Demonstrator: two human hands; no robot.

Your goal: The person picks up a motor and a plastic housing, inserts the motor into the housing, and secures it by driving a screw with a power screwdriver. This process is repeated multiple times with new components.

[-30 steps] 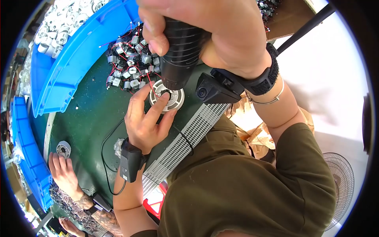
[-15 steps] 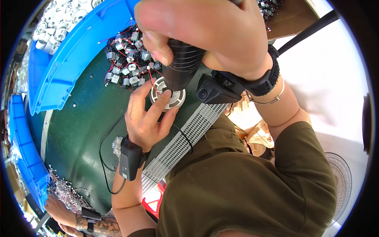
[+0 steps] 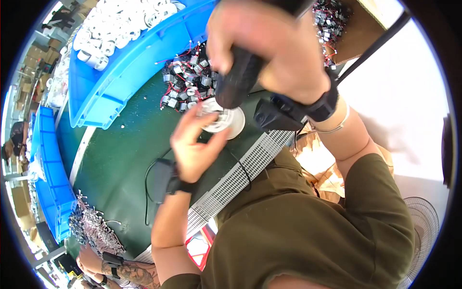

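My right hand [image 3: 269, 45], blurred by motion, is wrapped round a black handheld power screwdriver [image 3: 240, 77] that points down. Its lower end hangs over a white round plastic part [image 3: 216, 118]; the bit is not distinguishable. The thumb and fingers of my left hand [image 3: 192, 147] grip that part by its edge. Beneath it, partly covered, shows a second white round piece [image 3: 237, 126] on the green table. Just beyond lies a heap of small motors [image 3: 190, 79] with red and black wires.
Behind the motors stands a blue bin [image 3: 103, 98] of white plastic parts [image 3: 125, 24]. Another blue bin [image 3: 50, 168] is at the left. A pile of small wired parts [image 3: 96, 229] lies near a co-worker's hands [image 3: 91, 260]. A white perforated strip [image 3: 226, 180] edges the table; a cable crosses it.
The screwdriver has risen off the white round part. My left hand has tilted the part and shifted it off the round piece below. The whole view has swung, moving the scene right.
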